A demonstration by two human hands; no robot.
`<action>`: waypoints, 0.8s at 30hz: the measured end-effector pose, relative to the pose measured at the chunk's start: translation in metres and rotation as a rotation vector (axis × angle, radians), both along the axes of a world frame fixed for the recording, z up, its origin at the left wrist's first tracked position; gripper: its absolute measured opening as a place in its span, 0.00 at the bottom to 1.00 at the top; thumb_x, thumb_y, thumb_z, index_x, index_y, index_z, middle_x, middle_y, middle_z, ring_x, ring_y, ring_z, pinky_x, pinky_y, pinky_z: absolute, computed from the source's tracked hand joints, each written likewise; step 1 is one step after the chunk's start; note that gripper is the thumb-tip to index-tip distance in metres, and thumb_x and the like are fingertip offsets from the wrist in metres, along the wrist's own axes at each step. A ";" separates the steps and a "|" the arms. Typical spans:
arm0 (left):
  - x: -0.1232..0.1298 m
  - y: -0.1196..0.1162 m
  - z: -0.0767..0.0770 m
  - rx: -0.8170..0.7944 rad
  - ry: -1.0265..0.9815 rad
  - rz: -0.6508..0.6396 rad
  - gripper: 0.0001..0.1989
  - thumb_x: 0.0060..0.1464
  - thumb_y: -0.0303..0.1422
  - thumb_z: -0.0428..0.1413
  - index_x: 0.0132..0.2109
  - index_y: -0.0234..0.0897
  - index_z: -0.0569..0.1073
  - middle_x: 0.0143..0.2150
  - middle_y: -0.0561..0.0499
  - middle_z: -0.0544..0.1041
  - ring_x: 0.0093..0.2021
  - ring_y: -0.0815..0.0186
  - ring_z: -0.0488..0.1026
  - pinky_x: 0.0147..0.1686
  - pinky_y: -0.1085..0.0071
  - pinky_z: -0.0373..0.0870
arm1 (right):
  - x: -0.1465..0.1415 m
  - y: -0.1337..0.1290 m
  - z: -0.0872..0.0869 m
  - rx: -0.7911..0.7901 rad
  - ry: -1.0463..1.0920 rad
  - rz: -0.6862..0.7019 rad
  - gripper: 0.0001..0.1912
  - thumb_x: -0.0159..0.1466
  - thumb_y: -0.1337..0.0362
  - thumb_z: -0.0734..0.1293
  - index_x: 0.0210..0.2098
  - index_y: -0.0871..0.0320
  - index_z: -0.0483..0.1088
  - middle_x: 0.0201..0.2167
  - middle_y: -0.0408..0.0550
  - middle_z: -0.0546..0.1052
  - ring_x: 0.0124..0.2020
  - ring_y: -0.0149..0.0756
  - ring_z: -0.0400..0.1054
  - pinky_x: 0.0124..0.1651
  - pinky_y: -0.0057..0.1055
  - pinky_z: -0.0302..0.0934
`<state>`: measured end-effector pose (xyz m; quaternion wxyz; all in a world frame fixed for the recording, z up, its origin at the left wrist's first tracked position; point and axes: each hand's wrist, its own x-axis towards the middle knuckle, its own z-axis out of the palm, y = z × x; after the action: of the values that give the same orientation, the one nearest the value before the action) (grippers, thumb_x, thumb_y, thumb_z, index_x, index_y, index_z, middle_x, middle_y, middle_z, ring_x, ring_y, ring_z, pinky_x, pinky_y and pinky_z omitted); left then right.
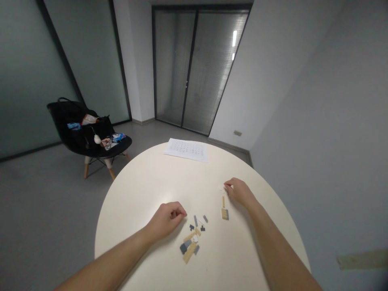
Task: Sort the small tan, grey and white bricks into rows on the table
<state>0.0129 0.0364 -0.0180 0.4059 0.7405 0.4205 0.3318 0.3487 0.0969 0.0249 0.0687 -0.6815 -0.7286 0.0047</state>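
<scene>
My left hand (pixel 169 218) rests over the table with its fingers curled into a pinch, just left of a loose heap of toy building bricks. Whatever is between those fingertips, if anything, is too small to make out. The heap holds tan bricks (pixel 189 253), grey bricks (pixel 197 250), dark pieces (pixel 203 228) and a white piece (pixel 195 239). Farther right, my right hand (pixel 239 191) pinches a small white brick (pixel 232 186), partly covered by the fingers. Below it lie a narrow tan brick (pixel 223 201) and a tan-and-grey block of bricks (pixel 224 214).
The bricks lie on a round white table (pixel 142 186). A printed sheet of paper (pixel 186 150) is near its far edge. Beyond the table at left stands a black chair (pixel 65 135) with a bag and small packets on it. Walls and a glass door (pixel 174 64) surround the table.
</scene>
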 end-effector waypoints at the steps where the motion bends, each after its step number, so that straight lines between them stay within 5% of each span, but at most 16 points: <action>1: 0.000 0.000 0.000 0.000 0.000 -0.002 0.08 0.53 0.28 0.53 0.33 0.36 0.77 0.28 0.51 0.77 0.27 0.68 0.69 0.29 0.74 0.62 | 0.004 -0.001 0.001 0.004 -0.003 -0.019 0.15 0.65 0.65 0.60 0.39 0.57 0.79 0.41 0.52 0.79 0.45 0.39 0.70 0.49 0.30 0.56; 12: 0.001 0.002 0.000 0.000 0.012 -0.004 0.08 0.53 0.28 0.53 0.34 0.36 0.77 0.28 0.51 0.78 0.28 0.68 0.70 0.29 0.74 0.62 | 0.019 -0.021 -0.008 -0.058 0.014 -0.050 0.12 0.60 0.62 0.67 0.41 0.56 0.78 0.38 0.51 0.80 0.41 0.38 0.72 0.44 0.28 0.58; 24: 0.000 0.002 -0.001 -0.001 -0.003 -0.008 0.07 0.53 0.29 0.54 0.33 0.36 0.77 0.29 0.51 0.78 0.28 0.68 0.70 0.30 0.74 0.63 | 0.010 -0.014 -0.011 -0.037 0.022 -0.009 0.13 0.62 0.60 0.64 0.39 0.58 0.78 0.36 0.52 0.79 0.40 0.39 0.71 0.43 0.28 0.57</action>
<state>0.0130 0.0385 -0.0190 0.4083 0.7414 0.4170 0.3312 0.3586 0.0827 0.0139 0.0644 -0.6858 -0.7245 0.0254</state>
